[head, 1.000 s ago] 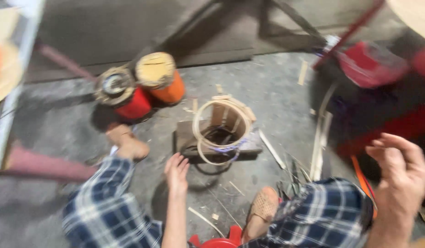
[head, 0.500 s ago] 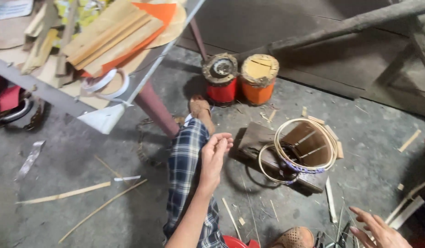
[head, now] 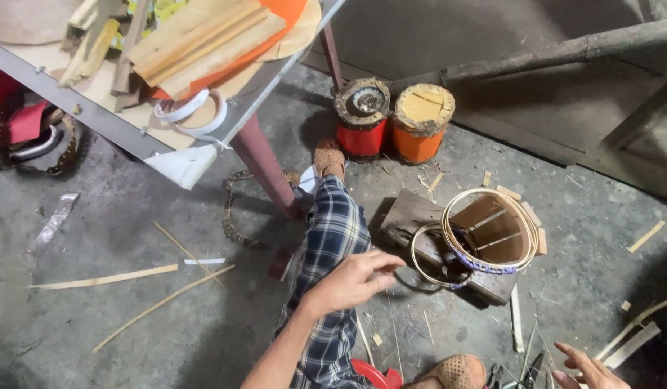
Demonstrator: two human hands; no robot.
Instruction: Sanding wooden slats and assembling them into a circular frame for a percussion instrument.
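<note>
My left hand (head: pixel 351 279) hovers over my left knee in plaid trousers (head: pixel 332 238), fingers spread and holding nothing. Just to its right lies a dark wooden block (head: pixel 413 216) on the floor, with stacked bamboo hoops (head: pixel 488 230) resting on it, one wrapped in blue patterned tape. My right hand (head: pixel 587 369) shows only at the bottom right edge, fingers apart and empty, near loose bamboo strips (head: pixel 629 338). My sandalled left foot (head: pixel 329 156) points toward two tins.
A red tin (head: pixel 362 119) and an orange tin (head: pixel 421 122) stand beyond the block. At upper left a table (head: pixel 96 119) holds wood slats and tape rolls (head: pixel 191 109); its red leg (head: pixel 265 169) stands beside my foot. Bamboo strips (head: pixel 106 277) litter the concrete floor.
The view swung left and the table came into sight. My left hand rose from the floor by the block to above my knee. My right hand dropped to the bottom right edge.
</note>
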